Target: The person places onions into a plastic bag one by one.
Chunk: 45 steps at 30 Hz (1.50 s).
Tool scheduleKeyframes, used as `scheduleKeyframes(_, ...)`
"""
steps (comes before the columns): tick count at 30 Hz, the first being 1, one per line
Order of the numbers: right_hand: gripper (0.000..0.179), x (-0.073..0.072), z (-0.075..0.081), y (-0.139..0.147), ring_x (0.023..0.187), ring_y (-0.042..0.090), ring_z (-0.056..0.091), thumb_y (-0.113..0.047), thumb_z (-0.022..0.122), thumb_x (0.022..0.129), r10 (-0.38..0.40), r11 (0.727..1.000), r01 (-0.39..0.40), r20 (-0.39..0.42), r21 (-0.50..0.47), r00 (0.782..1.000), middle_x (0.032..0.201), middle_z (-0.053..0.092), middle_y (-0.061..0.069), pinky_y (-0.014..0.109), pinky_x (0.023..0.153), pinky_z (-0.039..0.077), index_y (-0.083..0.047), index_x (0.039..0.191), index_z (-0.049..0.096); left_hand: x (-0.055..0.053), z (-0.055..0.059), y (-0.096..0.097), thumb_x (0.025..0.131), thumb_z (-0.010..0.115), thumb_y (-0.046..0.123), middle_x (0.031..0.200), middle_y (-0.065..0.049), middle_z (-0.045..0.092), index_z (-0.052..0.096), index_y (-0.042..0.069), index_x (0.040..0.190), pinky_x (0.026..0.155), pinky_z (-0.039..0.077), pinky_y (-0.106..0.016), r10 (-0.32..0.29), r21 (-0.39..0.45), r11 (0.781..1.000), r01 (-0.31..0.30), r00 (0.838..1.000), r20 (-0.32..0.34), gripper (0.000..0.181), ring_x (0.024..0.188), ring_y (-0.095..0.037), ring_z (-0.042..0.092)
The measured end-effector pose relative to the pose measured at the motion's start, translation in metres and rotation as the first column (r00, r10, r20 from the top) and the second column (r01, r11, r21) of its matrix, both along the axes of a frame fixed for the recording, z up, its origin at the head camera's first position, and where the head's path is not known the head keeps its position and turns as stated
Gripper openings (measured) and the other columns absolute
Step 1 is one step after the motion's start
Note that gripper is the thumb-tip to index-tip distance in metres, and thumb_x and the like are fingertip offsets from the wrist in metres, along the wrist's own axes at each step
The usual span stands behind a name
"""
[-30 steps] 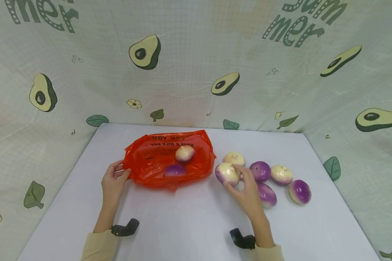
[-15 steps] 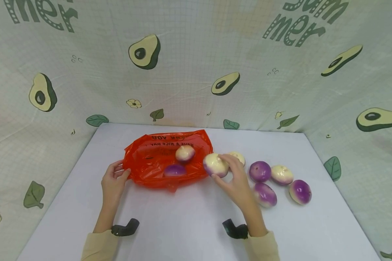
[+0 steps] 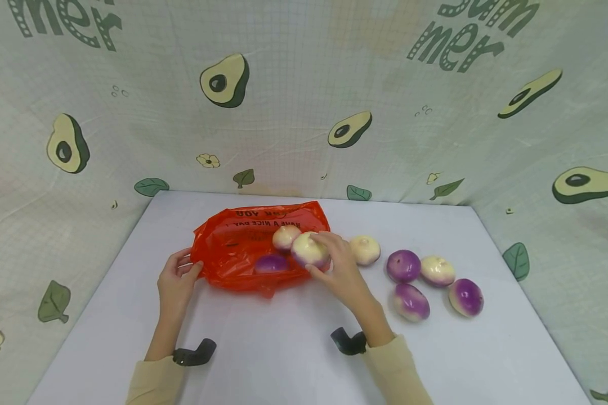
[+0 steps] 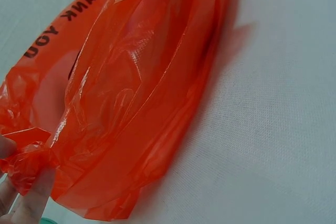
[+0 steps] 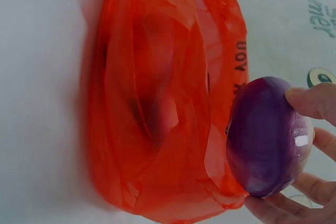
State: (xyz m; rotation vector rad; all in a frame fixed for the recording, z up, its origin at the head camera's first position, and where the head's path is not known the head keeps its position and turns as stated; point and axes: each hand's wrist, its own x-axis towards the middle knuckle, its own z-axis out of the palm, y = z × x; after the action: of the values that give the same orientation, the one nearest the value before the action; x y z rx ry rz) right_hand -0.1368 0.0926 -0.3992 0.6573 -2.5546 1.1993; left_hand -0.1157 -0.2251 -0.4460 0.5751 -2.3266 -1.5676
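Observation:
A red plastic bag (image 3: pixel 223 247) lies with its mouth open, printed with dark lettering. My left hand (image 3: pixel 176 280) pinches the bag's left edge; in the left wrist view its fingertips (image 4: pixel 39 187) grip bunched plastic. My right hand (image 3: pixel 342 270) holds a white and purple turnip (image 3: pixel 309 250) over the right side of the bag's opening. The right wrist view shows the purple underside of this turnip (image 5: pixel 268 137) between thumb and fingers. Inside the bag sit a pale turnip (image 3: pixel 285 237) and a purple turnip (image 3: pixel 271 264), the latter partly hidden by the front rim.
Right of the bag, a pale turnip (image 3: pixel 365 250) lies just beyond my right hand. Farther right are several more turnips, among them a purple one (image 3: pixel 403 266) and a pale one (image 3: pixel 437 271). A patterned cloth (image 3: pixel 284 84) rises behind the white table (image 3: pixel 263 349).
My right hand has carried the turnip leftward from beside the loose turnips to over the bag's opening. The left hand and the bag have stayed in place.

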Motion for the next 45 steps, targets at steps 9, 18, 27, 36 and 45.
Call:
scheduleKeyframes(9,0.054,-0.005,0.003,-0.013,0.128,0.026,0.038,-0.018,0.069,0.082,0.020,0.994,-0.031,0.097,0.108,0.995,0.138,0.043,0.008,0.046,0.103,0.041,-0.015,0.132,0.048,0.001,-0.001,-0.001,0.092,0.057,0.025,0.118,-0.011,0.057,0.051,0.013,0.129,0.066,0.045,-0.002,-0.001,-0.001,1.000,0.001,1.000,-0.009,0.040,0.083,0.002,0.053)
scheduleKeyframes(18,0.054,-0.015,-0.003,-0.020,0.128,0.028,0.038,-0.018,0.069,0.083,0.030,0.970,-0.050,0.090,0.236,0.995,0.138,0.043,0.009,0.044,0.102,0.042,-0.015,0.133,0.048,0.001,0.000,-0.001,0.092,0.057,0.026,0.119,-0.011,0.057,0.050,0.013,0.130,0.066,0.045,-0.002,0.003,-0.002,1.000,-0.003,1.000,0.003,0.041,0.084,0.002,0.053)
scheduleKeyframes(27,0.053,-0.021,-0.010,-0.022,0.126,0.027,0.038,-0.019,0.068,0.083,0.007,0.947,-0.026,0.059,0.321,0.998,0.137,0.044,0.010,0.041,0.097,0.047,-0.016,0.132,0.048,0.000,-0.002,-0.002,0.091,0.058,0.025,0.118,-0.011,0.058,0.051,0.013,0.129,0.066,0.045,-0.002,0.007,0.006,1.000,-0.007,1.000,-0.001,0.040,0.083,0.003,0.053)
scheduleKeyframes(36,0.052,-0.024,-0.009,-0.028,0.122,0.030,0.041,-0.019,0.067,0.083,0.011,0.914,-0.024,0.035,0.406,0.999,0.134,0.046,0.013,0.044,0.088,0.051,-0.013,0.131,0.049,0.001,-0.003,-0.002,0.091,0.057,0.028,0.121,-0.007,0.057,0.050,0.016,0.131,0.070,0.046,-0.004,0.021,-0.001,1.000,-0.021,1.000,0.022,0.042,0.089,-0.003,0.055)
scheduleKeyframes(45,0.040,-0.027,-0.016,-0.030,0.115,0.031,0.046,-0.014,0.065,0.083,-0.011,0.888,-0.012,0.046,0.461,0.999,0.125,0.051,0.015,0.043,0.087,0.052,-0.006,0.121,0.056,-0.010,-0.033,-0.017,0.088,0.060,0.040,0.118,-0.008,0.057,0.051,0.020,0.129,0.067,0.050,-0.008,0.007,-0.019,1.000,-0.008,1.000,-0.022,0.047,0.092,-0.008,0.059)
